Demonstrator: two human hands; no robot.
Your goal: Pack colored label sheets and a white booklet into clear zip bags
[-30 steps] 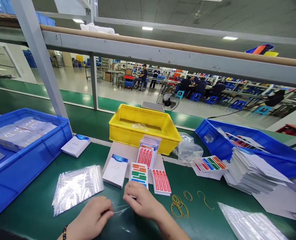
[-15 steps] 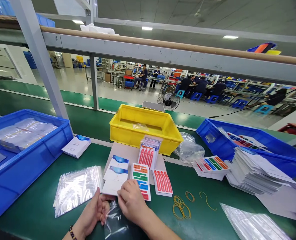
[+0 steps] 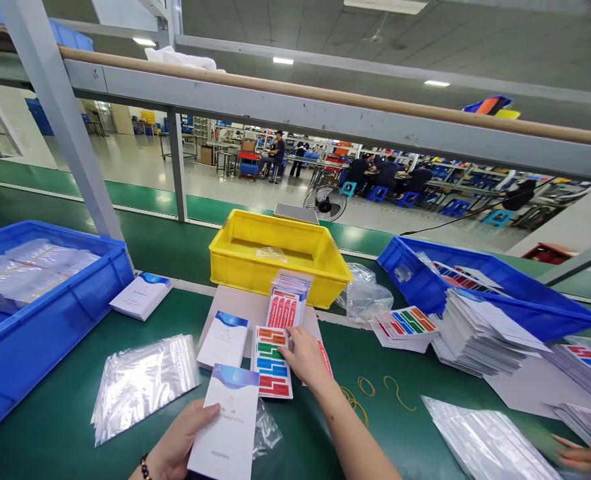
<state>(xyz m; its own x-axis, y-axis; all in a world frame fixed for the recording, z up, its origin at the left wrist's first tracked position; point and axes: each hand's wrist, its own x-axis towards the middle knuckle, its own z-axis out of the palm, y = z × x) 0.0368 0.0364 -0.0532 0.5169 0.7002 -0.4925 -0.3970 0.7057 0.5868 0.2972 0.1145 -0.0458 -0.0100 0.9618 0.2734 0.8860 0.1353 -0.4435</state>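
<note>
Jutting from left grip: white booklet

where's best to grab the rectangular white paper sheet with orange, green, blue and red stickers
Probably pinch the sheet by its right edge, coming from the right: it looks thin, the right hand is over that edge, and white, blue-topped paper booklets crowd its left.
</note>
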